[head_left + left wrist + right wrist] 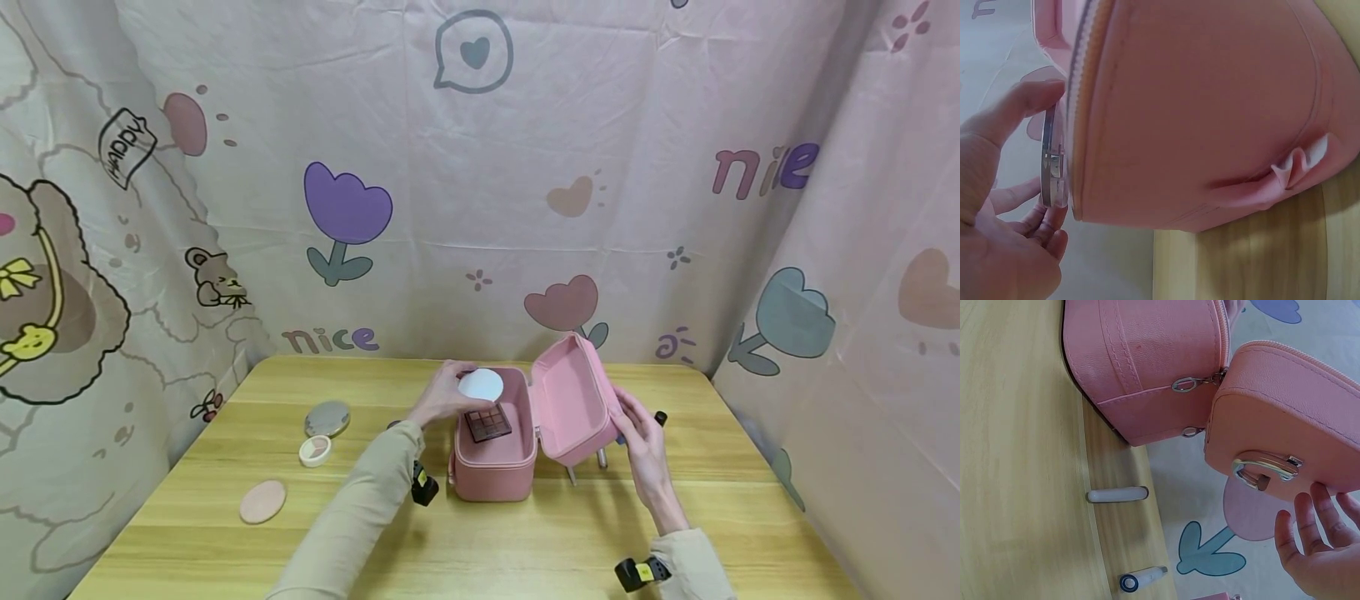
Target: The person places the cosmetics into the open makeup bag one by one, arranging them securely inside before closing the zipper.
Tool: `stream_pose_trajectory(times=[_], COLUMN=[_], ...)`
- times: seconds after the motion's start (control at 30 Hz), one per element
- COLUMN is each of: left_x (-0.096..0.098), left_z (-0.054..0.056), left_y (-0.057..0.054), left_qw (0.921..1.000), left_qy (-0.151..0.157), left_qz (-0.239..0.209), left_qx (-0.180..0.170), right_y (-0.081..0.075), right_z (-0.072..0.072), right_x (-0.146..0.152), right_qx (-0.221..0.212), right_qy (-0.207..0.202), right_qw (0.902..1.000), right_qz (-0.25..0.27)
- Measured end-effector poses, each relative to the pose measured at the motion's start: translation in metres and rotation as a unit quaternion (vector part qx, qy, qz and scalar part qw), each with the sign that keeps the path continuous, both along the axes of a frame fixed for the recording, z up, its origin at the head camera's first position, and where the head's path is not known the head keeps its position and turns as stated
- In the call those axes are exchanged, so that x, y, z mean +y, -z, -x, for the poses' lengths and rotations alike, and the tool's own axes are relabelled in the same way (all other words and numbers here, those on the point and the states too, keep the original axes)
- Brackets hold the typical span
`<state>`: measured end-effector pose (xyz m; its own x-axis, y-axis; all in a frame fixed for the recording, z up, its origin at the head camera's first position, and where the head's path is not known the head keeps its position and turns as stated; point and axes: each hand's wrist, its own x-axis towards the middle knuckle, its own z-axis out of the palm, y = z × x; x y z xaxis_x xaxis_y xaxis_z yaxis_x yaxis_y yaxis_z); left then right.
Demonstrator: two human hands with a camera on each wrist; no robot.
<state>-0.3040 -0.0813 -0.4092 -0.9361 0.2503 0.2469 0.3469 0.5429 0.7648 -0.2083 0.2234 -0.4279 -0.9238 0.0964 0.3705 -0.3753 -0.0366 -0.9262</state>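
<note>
A round compact [481, 384] is pinched by its edge in the left hand [446, 396], thumb on one side and fingers on the other, and is held over the open mouth of a pink case [495, 483]. Below it, a dark makeup palette [489, 423] can be seen lying inside the case.

The lid [573, 408], hinged out to the side, is touched by the right hand [643, 433]; its fingers are loosely spread, with at least some tips against the outside of the lid (whether the thumb is hooked over the rim cannot be told).

From here, the likeliest mishap is judged to be a slip: the compact is gripped only at its edge, so if the pinch were eased too soon, it could be dropped onto the palette, and the pressed powder could be cracked. The rim of the case, very near the compact in the left wrist view, could also be knocked if the hand were lowered too close to the wall.

If the lid were pushed inward too early, the left wrist could be bumped. If it were pressed outward, the case could be tipped or the pale tube [1117, 494] on the table beside it could be set rolling.
</note>
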Motion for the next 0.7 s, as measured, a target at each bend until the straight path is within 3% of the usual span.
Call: stream_pose_trajectory(times=[0.17, 0.5, 0.7], left_x=[0.003, 0.009, 0.012], left_z=[0.003, 0.003, 0.003], left_y=[0.001, 0.005, 0.006], left_qw=[0.9999, 0.9987, 0.9982], left_qy=[0.012, -0.018, -0.021], left_qz=[0.004, 0.048, 0.057], left_qx=[0.006, -0.003, -0.003], right_y=[0.001, 0.001, 0.001], right_z=[0.0, 0.0, 0.0], right_x=[0.0, 0.001, 0.001], right_qx=[-0.005, -0.001, -0.001], right_qy=[0.001, -0.005, -0.003], right_qw=[1.0, 1.0, 1.0], right_qz=[0.0, 0.002, 0.003])
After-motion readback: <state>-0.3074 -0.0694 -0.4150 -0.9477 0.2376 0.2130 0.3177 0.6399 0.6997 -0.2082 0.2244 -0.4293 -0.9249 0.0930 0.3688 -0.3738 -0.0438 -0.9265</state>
